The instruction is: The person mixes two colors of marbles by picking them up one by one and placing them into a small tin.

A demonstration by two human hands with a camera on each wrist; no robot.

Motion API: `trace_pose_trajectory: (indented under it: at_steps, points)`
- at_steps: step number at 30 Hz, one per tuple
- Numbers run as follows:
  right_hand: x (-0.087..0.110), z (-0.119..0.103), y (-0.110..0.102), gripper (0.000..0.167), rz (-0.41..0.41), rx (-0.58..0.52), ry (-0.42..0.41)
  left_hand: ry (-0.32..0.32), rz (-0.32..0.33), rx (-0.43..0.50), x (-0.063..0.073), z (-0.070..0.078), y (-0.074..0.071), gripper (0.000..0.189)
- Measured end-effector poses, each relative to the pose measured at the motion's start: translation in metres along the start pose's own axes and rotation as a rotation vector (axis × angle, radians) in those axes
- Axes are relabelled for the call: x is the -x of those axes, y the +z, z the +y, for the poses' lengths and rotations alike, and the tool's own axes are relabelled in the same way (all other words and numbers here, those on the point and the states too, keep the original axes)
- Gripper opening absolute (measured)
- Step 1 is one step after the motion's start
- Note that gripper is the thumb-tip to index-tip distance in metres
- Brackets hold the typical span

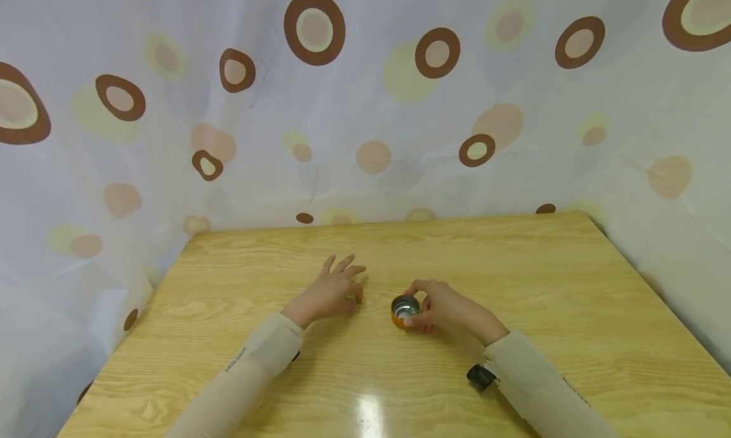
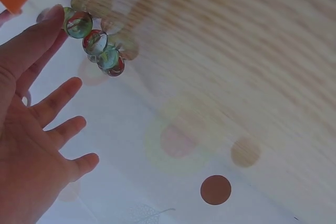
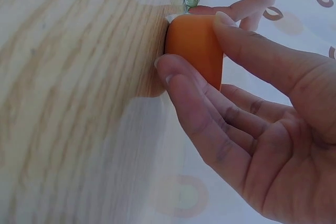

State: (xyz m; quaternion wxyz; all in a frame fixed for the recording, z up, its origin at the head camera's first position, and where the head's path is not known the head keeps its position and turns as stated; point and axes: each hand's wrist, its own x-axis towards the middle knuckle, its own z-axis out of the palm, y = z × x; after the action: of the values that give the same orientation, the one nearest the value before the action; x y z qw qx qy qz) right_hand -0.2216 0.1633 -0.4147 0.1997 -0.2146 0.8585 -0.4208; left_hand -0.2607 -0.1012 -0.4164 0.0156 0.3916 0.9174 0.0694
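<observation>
Beige sleeves [image 1: 240,384] closest; right hand [image 1: 448,308] grips orange cup [image 3: 194,40]; left hand [image 1: 327,295] pinches green marble [image 3: 192,0], other fingers [image 2: 68,132] spread, more marbles [image 2: 95,42] just beside.

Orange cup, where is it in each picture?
Head: the orange cup is below the middle, slightly right, in the right hand.
Left wrist: top left corner, partly cut off.
Right wrist: upper middle, in that hand's grip.
Shared landmark: the left hand, in all three.
</observation>
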Motion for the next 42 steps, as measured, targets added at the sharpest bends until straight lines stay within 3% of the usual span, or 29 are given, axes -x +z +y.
trace_pose_trajectory:
  at_steps: [9,21,29,42]
  points:
    - [0.0,-0.002,-0.001,0.047,-0.007,-0.005,0.007,0.03,0.035,-0.045,-0.003,0.002,-0.001,0.009]
    - [-0.001,-0.001,0.001,0.048,-0.007,0.003,0.012,0.149,0.195,-0.029,-0.015,0.015,-0.004,0.011]
    - [-0.001,-0.001,-0.002,0.047,-0.007,-0.014,0.019,0.143,0.206,-0.05,-0.025,0.028,-0.013,0.013]
    - [-0.001,-0.002,-0.004,0.047,-0.02,-0.011,0.006,0.186,0.228,-0.046,-0.03,0.04,-0.015,0.013]
